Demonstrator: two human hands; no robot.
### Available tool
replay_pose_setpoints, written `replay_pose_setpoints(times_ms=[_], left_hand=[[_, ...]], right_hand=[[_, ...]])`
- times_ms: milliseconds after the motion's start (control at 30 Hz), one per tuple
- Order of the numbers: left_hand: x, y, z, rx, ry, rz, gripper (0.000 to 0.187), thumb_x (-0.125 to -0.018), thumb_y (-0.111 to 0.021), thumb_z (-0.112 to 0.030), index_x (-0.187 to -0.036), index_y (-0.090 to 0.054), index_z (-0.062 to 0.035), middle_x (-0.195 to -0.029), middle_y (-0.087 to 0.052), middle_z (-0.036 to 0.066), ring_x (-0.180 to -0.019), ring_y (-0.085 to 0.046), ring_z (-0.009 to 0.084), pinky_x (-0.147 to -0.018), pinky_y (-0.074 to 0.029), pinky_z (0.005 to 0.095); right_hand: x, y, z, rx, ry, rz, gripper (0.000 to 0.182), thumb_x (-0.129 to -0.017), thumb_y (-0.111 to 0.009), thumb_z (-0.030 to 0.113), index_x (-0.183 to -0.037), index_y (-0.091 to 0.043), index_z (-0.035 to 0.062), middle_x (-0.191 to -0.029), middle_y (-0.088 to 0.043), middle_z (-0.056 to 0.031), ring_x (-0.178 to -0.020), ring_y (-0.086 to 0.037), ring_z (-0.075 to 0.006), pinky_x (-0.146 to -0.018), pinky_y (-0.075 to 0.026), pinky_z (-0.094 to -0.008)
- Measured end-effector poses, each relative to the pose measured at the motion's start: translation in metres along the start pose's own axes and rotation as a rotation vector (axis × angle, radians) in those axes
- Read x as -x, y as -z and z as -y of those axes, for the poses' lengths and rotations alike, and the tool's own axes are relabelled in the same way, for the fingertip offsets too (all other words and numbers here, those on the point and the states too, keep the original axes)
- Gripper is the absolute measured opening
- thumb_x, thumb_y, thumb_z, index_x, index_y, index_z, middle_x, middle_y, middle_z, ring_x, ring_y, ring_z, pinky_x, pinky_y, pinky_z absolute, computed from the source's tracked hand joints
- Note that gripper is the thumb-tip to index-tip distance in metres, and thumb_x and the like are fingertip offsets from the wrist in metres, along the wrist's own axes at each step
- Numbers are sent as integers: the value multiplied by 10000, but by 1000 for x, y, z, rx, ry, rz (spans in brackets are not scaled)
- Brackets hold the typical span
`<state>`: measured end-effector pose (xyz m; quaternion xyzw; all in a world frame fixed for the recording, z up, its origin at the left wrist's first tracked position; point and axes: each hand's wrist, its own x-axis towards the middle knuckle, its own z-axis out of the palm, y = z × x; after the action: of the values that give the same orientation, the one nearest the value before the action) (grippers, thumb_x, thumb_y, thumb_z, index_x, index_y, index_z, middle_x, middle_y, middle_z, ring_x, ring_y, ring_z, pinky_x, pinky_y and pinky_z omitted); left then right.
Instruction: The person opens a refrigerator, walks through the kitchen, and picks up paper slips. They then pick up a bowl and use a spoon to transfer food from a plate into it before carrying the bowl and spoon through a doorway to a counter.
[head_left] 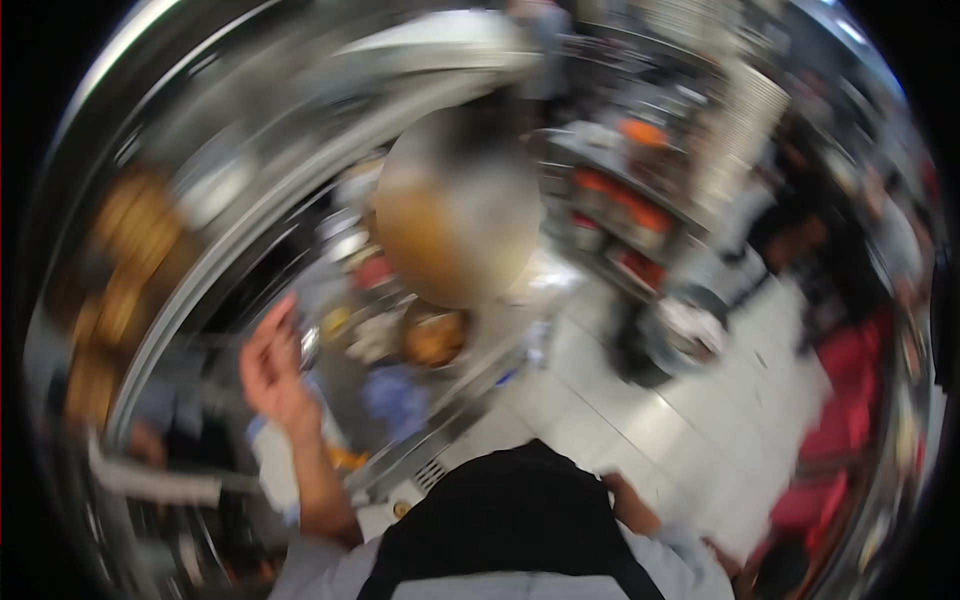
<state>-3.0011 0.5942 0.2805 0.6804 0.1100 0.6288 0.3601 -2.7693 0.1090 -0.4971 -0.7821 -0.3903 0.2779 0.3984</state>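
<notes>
My left hand (pixel 275 370) is raised over the steel counter, fingers stretched out and nothing visible in it. Below its wrist lies a white and blue cloth or packet (pixel 280 455), too smeared to tell which. To its right are a crumpled blue cloth (pixel 395 400), a pale heap (pixel 375 338) and a round pan (pixel 437 338) of orange-brown food. A small yellow thing (pixel 336 320) sits close to the fingertips. My right hand (pixel 632 503) shows only in part beside my black apron (pixel 500 530); its fingers are hidden.
Motion smears the whole view. A rack with orange containers (pixel 630 205) and a tall plate stack (pixel 740 130) stand beyond. On the right are a bin-like round vessel (pixel 690 330), red crates (pixel 845 390) and people. Bamboo-coloured round stacks (pixel 140 230) stand left. A blurred oval covers the centre.
</notes>
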Motion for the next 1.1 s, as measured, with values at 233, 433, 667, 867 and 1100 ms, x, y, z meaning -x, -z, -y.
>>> replay_pose_setpoints(times_ms=[233, 433, 667, 867, 1100], left_hand=[[-84, 163, -47, -384, -317, -347, 123, -900, -578, -86, -839, -548, 17, -1061, -562, 117, -862, -541, 154, -700, -458, 229], [-164, 234, -41, -643, -78, -24, 196, -883, -618, -172, -861, -626, 22, -774, -593, 27, -704, -527, 91, -671, -426, 224], [-244, 228, 69, -879, -175, 310, 252, -889, -555, -192, -911, -609, 53, -795, -622, 129, -723, -542, 191, -703, -437, 324], [-263, 205, 116, -768, -10, 483, 173, -847, -580, -122, -810, -547, 44, -720, -542, 137, -679, -480, 197, -674, -415, 349], [-255, 183, 85, -915, -84, 360, 294, -862, -589, -233, -908, -574, 57, -829, -587, 201, -776, -546, 305, -744, -426, 382]], right_hand=[[48, 11, 191, -175, -805, 379, 260, -905, -531, 315, -899, -603, 65, -791, -559, -71, -734, -562, -217, -648, -482, -369], [-20, -41, 180, 131, -111, 147, 196, -766, -626, 277, -695, -631, 94, -659, -617, -98, -660, -620, -280, -619, -506, -419], [-13, -41, 453, -184, -561, -122, 358, -734, -650, 309, -1035, -655, 114, -1058, -638, -123, -890, -625, -268, -755, -510, -378], [89, -111, 293, 338, -321, -149, 275, -831, -536, 289, -971, -664, 89, -842, -690, -118, -681, -657, -290, -665, -518, -405], [247, -116, 318, -327, -1279, -178, 332, -842, -605, 317, -864, -653, -11, -839, -681, -124, -647, -672, -224, -513, -550, -353]])
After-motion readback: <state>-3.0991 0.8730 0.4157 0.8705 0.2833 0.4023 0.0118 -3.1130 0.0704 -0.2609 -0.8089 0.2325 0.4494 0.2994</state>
